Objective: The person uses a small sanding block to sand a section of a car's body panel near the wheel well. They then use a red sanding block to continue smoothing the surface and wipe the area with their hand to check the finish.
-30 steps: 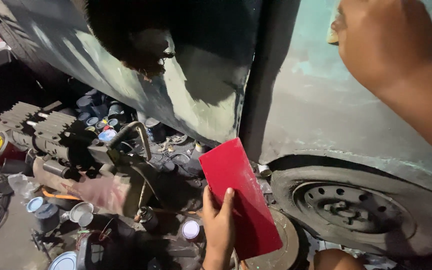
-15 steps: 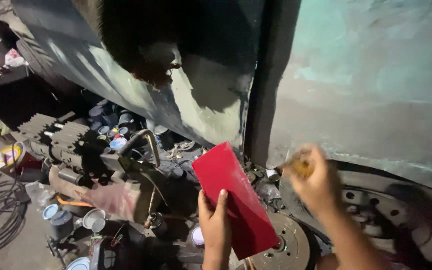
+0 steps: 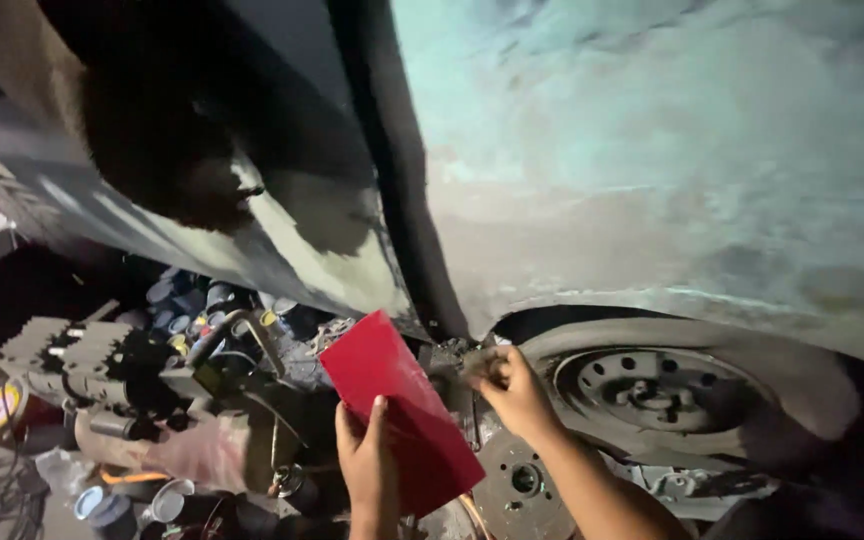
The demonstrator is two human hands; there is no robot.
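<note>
Moved: right hand [image 3: 517, 390] has come down from high by the car wall and now sits just beside the top edge of the red card [image 3: 402, 415]; its fingers pinch a small pale thing, too blurry to tell what.
Left hand [image 3: 367, 460]: fingers closed on the red card from below, thumb on its front.
Red card: one, flat, tilted, in front of the dark gap between car body [image 3: 652, 150] and wheel [image 3: 667, 385].
Wheels: one, with a metal disc [image 3: 517, 480] beside it.
Cans [image 3: 192, 300]: several small round ones on the floor at left; what is inside cannot be seen.
Machine [image 3: 102, 375]: one, dark, on the floor.
</note>
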